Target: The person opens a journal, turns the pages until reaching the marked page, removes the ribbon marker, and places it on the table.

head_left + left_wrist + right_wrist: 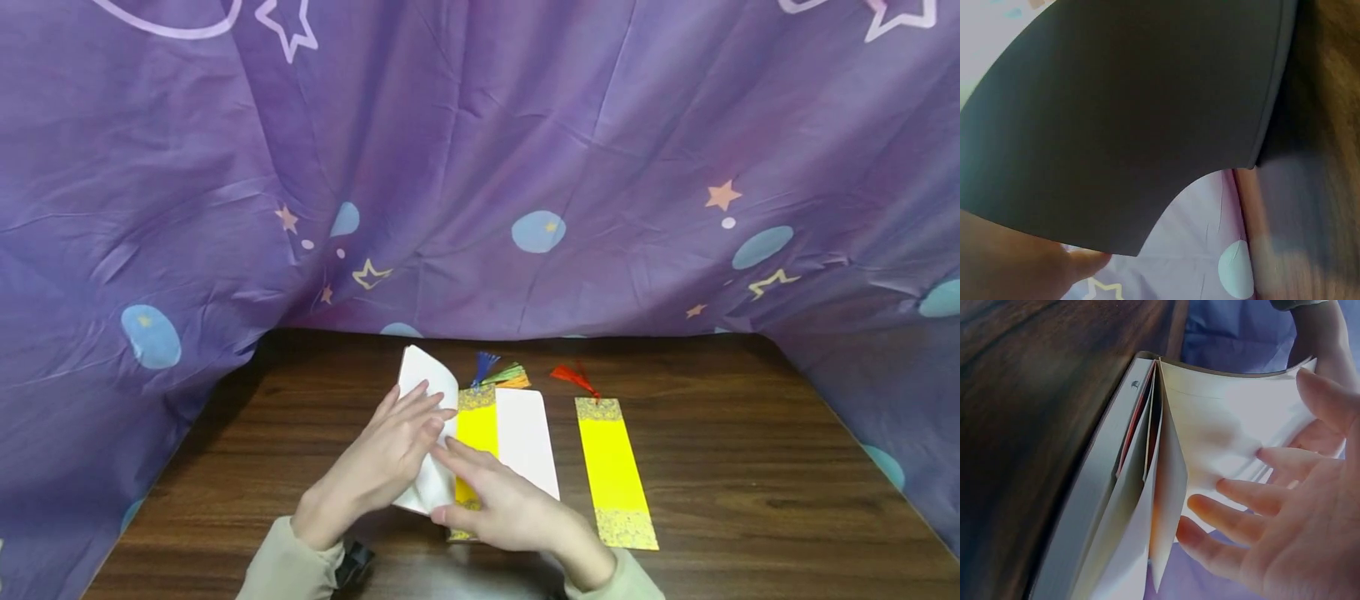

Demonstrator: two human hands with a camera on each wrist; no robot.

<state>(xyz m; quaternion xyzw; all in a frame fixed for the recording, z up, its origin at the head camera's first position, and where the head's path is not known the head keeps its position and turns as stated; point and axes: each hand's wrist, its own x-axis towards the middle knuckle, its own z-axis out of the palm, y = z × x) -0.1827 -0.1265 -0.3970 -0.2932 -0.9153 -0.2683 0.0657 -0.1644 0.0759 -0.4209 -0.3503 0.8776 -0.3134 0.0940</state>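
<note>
A notebook [525, 433] with white pages lies spread on the table, its left part lifted and curving. My left hand [390, 454] rests on that lifted page, fingers straight. In the left wrist view, the dark cover [1129, 125] hides most of this hand. Against the right-hand page lies a yellow bookmark [474, 429] with patterned ends and a blue tassel [484, 367]. My right hand [510, 504] reaches over its lower part, fingers extended and spread. In the right wrist view, these fingertips [1194, 531] are right at the raised page [1222, 406].
Green and orange tassels [510, 376] stick out past the notebook's top edge. Another yellow bookmark [615, 467] with a red tassel [576, 379] lies to the right on the brown wooden table [765, 467]. A purple patterned cloth [480, 167] hangs behind and at the sides.
</note>
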